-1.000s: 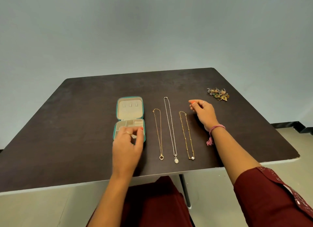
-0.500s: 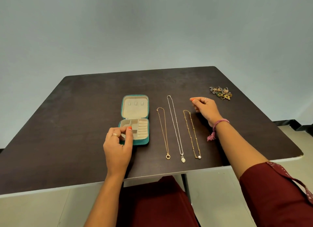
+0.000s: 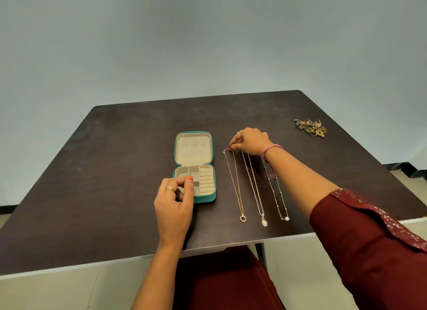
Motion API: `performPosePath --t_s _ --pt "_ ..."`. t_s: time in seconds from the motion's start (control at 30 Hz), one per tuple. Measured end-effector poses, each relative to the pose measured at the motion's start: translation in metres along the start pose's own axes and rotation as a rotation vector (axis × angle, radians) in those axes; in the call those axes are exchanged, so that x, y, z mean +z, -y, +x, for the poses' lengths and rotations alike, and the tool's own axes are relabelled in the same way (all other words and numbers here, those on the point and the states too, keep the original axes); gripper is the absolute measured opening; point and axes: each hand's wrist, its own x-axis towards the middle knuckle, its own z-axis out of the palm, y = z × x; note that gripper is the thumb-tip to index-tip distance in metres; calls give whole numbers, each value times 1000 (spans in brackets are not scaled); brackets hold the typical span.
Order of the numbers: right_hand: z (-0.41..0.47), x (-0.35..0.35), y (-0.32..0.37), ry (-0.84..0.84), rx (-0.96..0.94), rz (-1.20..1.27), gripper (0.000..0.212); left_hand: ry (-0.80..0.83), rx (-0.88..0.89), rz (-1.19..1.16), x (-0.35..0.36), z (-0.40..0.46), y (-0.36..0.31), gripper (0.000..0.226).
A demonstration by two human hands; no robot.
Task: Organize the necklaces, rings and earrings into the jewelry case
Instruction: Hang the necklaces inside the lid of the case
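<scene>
A dark table (image 3: 115,182) fills the view, and everything on it can be placed from the teal jewelry case (image 3: 195,166), which lies open near the middle. Its lid lies flat on the far side, showing a beige lining with three small tabs; the near half shows beige compartments and a ridged ring roll along its right side.

At the case's near left corner rests the left hand (image 3: 174,202), fingers curled loosely together, thumb tip over the near compartments. Whether it grips the case or anything small cannot be told.

Just right of the case lie three necklaces side by side, running from far to near. The closest is a gold necklace (image 3: 235,185) with a ring pendant at the near end. Next is a silver necklace (image 3: 254,187) with an oval pendant, then a beaded gold necklace (image 3: 277,194) ending in a pearl.

The right hand (image 3: 250,142) sits at the far ends of these chains, right of the lid, thumb and forefinger pinched at the clasp end of the gold necklace.

Well right of the case, toward the far edge, sits a small heap of earrings and rings (image 3: 310,127).
</scene>
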Motion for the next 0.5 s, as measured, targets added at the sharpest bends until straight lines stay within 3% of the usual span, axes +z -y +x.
performPosePath --t_s 0.23,0.5 --pt "12 3 6 25 16 48 15 4 13 -3 0 1 0 16" --pt "8 7 15 0 -50 -67 13 7 24 -11 0 1 1 20"
